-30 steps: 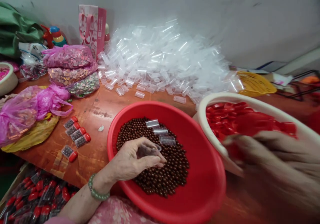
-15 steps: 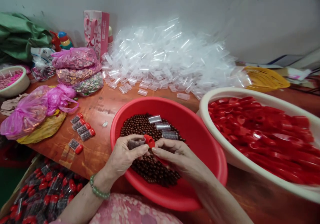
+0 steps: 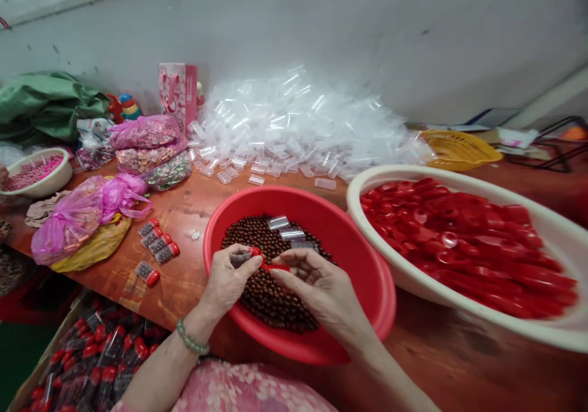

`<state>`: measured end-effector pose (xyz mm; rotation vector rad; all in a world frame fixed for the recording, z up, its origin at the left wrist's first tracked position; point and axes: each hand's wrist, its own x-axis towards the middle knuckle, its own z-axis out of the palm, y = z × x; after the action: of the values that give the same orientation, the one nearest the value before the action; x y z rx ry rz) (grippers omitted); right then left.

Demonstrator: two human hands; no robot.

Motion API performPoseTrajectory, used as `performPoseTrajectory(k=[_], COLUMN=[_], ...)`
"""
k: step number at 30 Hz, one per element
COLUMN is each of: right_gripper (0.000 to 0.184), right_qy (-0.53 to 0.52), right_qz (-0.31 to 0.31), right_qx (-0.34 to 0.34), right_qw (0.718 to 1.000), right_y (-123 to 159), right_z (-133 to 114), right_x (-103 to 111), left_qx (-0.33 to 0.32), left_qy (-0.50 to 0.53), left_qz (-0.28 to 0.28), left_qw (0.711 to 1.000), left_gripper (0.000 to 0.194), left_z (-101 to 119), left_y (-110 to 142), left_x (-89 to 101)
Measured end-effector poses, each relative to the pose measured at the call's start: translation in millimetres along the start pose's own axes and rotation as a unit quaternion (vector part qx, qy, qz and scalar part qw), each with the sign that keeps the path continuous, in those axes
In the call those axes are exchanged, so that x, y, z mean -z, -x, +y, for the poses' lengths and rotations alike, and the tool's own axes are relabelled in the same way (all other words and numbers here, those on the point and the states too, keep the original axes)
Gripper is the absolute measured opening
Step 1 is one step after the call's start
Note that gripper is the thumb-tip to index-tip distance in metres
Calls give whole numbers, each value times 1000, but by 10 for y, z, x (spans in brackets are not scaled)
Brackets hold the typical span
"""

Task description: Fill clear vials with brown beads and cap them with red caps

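My left hand (image 3: 227, 283), closed above the red basin (image 3: 372, 295), grips a small clear plastic case (image 3: 239, 256). A red cap (image 3: 257, 252) shows at the right end of that case. Between the thumb and fingers of my right hand (image 3: 324, 286) is a red plastic piece (image 3: 278, 267), whose tip meets or nearly meets the cap; contact is hard to make out. Below both hands lie brown round beads (image 3: 250, 231) in the basin. Several clear cases (image 3: 292, 234) rest on the beads.
To the right stands a white tub (image 3: 463, 176) of red plastic parts (image 3: 441, 234). Clear cases (image 3: 294, 124) are heaped by the wall. Filled red-capped cases (image 3: 147, 273) lie left of the basin, more in a box (image 3: 98, 351) below. Bags (image 3: 76, 216) sit at left.
The camera view has shifted, so everything sits a little differently. My right hand has drawn slightly away from the left, and the red piece in it shows more clearly.
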<state>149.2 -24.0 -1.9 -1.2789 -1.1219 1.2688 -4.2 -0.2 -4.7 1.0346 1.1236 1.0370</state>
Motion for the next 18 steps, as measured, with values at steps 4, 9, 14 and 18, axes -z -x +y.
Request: performPoseTrajectory(k=[4,9,14,18], right_gripper=[25,17,19,18], right_qy=[80,150,237,215], right_qz=[45,32,29,24], right_qx=[100,153,243,235], right_qw=[991,976,940,948], right_y=[-4,-25,-58,-117], right_z=[-36,8,48,9], right_x=[-17,-75,-92,-17], left_qx=[6,31,40,65], left_qy=[0,24,54,88], left_qz=[-35,-69,-88,-144], left_qw=[999,997,994,983], left_gripper=[26,33,33,38], left_z=[9,-17,-23,10], left_y=[14,8,7,21], left_x=[-5,18,39,58])
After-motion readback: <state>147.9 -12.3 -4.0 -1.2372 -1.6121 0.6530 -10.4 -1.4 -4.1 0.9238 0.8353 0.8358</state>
